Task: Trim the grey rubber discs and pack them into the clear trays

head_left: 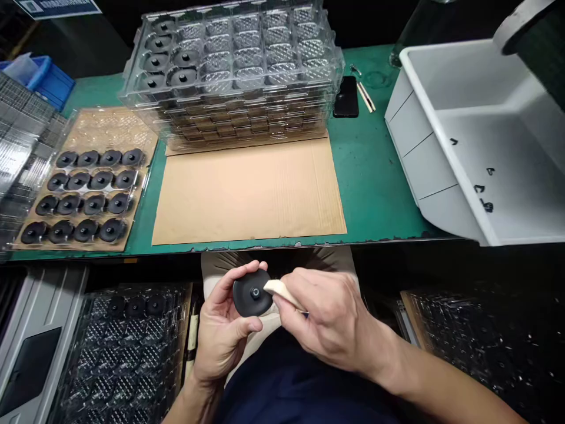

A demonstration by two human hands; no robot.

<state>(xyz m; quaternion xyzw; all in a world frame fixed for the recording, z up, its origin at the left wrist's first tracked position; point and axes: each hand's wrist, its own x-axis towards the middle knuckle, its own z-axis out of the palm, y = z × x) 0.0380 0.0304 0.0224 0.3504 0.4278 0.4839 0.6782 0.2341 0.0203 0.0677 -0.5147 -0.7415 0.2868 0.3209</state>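
Note:
Above my lap, my left hand (pixel 227 321) grips a black round disc-shaped part (pixel 251 297) by its rim, between thumb and fingers. A short stud with a light ring stands at the disc's centre, facing up toward me. My right hand (pixel 324 309) is closed around a cream-coloured, curved hand tool (pixel 282 290). The tool's rounded end is at the disc's right edge; whether it touches, I cannot tell. Most of the tool is hidden by my fingers.
A cardboard sheet (pixel 247 197) lies on the green table (pixel 371 171). Behind it stand stacked clear trays (pixel 247 112). At left, another clear tray (pixel 79 194) holds several black discs. A white bin (pixel 468 212) with small black scraps is at right, near a phone (pixel 346 97).

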